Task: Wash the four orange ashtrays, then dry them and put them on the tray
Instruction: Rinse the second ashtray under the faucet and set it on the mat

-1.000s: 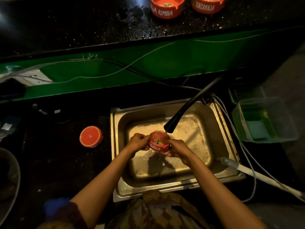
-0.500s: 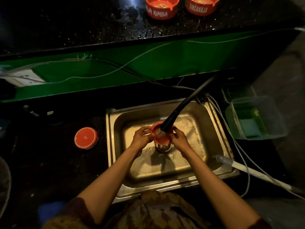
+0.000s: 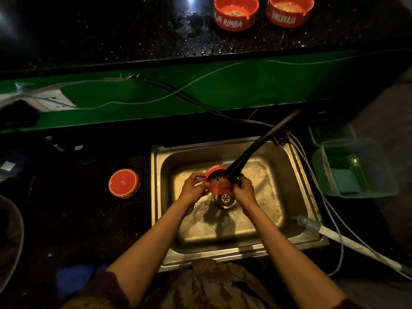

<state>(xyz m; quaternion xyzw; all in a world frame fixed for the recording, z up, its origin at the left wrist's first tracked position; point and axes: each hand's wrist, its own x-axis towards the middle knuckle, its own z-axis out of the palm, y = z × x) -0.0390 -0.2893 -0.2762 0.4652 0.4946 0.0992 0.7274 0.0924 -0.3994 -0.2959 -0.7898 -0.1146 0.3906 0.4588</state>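
Observation:
I hold one orange ashtray [image 3: 217, 180] over the drain of the steel sink [image 3: 296, 175], right under the black tap spout [image 3: 245, 160], with water splashing inside it. My left hand [image 3: 192, 186] grips its left side and my right hand [image 3: 244, 190] its right side. A second orange ashtray [image 3: 123, 183] lies upside down on the dark counter left of the sink. Two more orange ashtrays [image 3: 235, 13] [image 3: 289, 10] stand upright on the wet raised black counter at the back, both with residue inside.
A clear plastic tub [image 3: 356, 168] with green liquid and a sponge sits right of the sink, a smaller tub [image 3: 330, 132] behind it. Cables run along the green ledge [image 3: 156, 101]. A white pipe [image 3: 345, 241] crosses the sink's right corner. A blue cloth [image 3: 73, 279] lies lower left.
The ashtray was tilted toward me just below the spout; both hands have moved it further under the tap and turned it so the water runs into its open top.

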